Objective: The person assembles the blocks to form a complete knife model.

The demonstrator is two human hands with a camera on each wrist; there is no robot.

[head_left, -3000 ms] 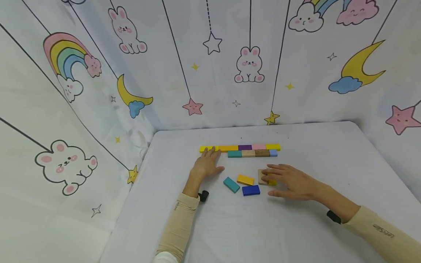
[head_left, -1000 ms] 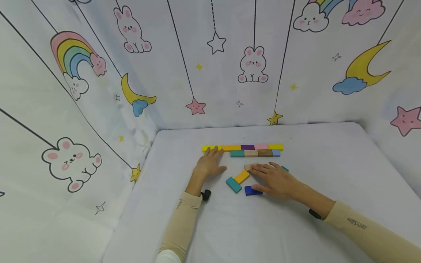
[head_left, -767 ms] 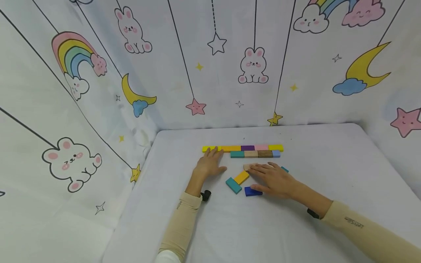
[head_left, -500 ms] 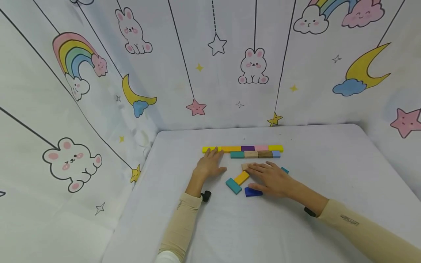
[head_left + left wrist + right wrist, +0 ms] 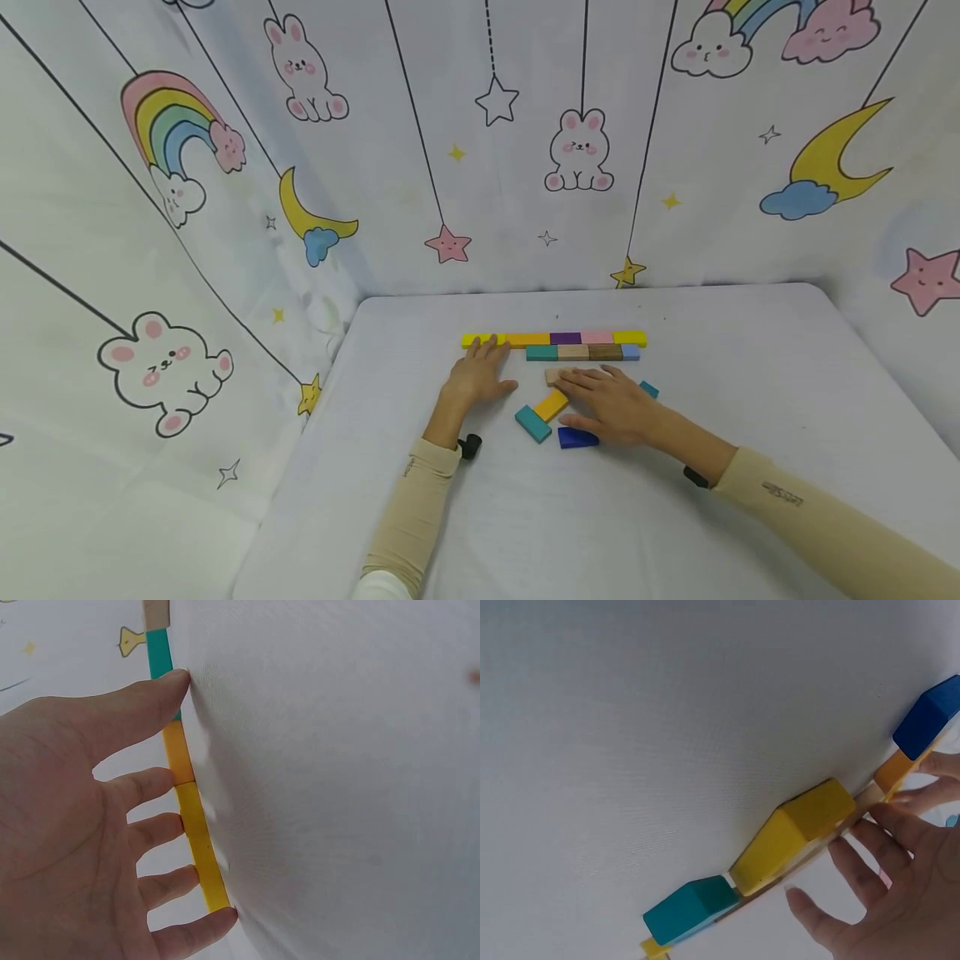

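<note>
My left hand (image 5: 475, 379) rests its fingertips at the long yellow block (image 5: 469, 340) and the adjoining orange block (image 5: 527, 339) in the back row; its fingers are extended. In the left wrist view the fingertips meet the row's edge. My right hand (image 5: 611, 404), fingers extended, touches a loose light wood block (image 5: 553, 377) in front of the rows. Below it lie a tilted orange block (image 5: 551, 406), a teal block (image 5: 533, 423) and a dark blue block (image 5: 577, 438) by the thumb. A yellow block (image 5: 795, 832) shows in the right wrist view, hidden by the hand from the head.
Purple (image 5: 566, 338), pink (image 5: 597, 337) and yellow (image 5: 628, 337) blocks continue the back row. A second row holds teal (image 5: 542, 352), light wood (image 5: 573, 352), brown (image 5: 604, 352) and light blue (image 5: 631, 352) blocks. Another teal block (image 5: 649, 389) lies beyond the right hand. A patterned curtain (image 5: 405, 167) surrounds the table.
My right hand has moved left, and the light wood block has slid left with it. The loose orange block has turned since the earliest frame. The left hand stays put.
</note>
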